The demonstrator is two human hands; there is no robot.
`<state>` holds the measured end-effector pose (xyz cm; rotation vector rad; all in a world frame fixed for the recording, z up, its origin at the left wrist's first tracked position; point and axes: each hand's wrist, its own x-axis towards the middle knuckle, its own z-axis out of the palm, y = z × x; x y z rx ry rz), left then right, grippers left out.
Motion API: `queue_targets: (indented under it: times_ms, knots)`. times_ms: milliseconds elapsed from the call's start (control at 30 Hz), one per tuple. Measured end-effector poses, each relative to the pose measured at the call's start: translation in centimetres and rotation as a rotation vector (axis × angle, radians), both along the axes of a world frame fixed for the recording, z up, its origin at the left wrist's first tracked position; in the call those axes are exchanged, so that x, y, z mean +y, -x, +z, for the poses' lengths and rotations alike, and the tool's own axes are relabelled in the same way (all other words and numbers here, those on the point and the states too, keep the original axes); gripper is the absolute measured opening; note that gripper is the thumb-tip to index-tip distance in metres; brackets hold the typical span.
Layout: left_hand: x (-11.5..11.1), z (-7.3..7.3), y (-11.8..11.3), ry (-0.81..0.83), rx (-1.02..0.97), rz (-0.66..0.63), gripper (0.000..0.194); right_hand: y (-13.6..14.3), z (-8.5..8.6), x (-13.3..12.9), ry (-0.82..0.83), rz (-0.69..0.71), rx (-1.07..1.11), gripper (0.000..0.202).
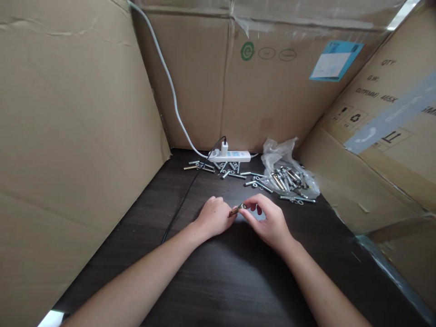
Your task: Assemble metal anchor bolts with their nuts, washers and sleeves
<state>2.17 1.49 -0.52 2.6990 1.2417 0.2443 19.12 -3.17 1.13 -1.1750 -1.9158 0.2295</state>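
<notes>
Currently the left hand (pixel 214 215) is curling into a fist around a brassy bolt (pixel 233 211), while the right hand (pixel 269 220) is pinching the bolt's silvery end between thumb and fingers. The bolt is lying across the gap between both sets of fingers, just above the dark surface (pixel 204 286); its far end is perhaps carrying a nut or washer, though it is showing too small to be sure.

Beyond the fingers, loose bolts and washers (pixel 237 176) are lying scattered, with a white power strip (pixel 240 157) sitting behind them and a charger (pixel 224 148) standing in it. A black cable (pixel 184 200) is running from the charger down the left side of the left fingers and disappearing behind the forearm. Beyond and to the right of the right fingers, a clear plastic bag (pixel 279 149) is spilling open around more bolts (pixel 286 178). Cardboard is hemming the fingers in: a left panel (pixel 75 136), a back panel (pixel 194 77) and a printed right panel (pixel 340 159).
</notes>
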Motion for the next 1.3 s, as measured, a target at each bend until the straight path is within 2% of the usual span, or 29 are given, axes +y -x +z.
queue_targets:
  times_ms: [367, 800, 1300]
  knots:
    - [-0.36, 0.48, -0.24, 0.020, 0.034, -0.001, 0.043, 0.28, 0.22, -0.29, -0.005, -0.008, -0.026, 0.009]
    - [-0.39, 0.18, -0.03, 0.007, -0.018, -0.030, 0.039, 0.80, 0.17, -0.52, -0.084, -0.015, 0.029, 0.006]
    - [-0.17, -0.35, -0.02, 0.011, -0.052, -0.012, 0.042, 0.88, 0.02, -0.71, -0.129, 0.059, 0.058, 0.035]
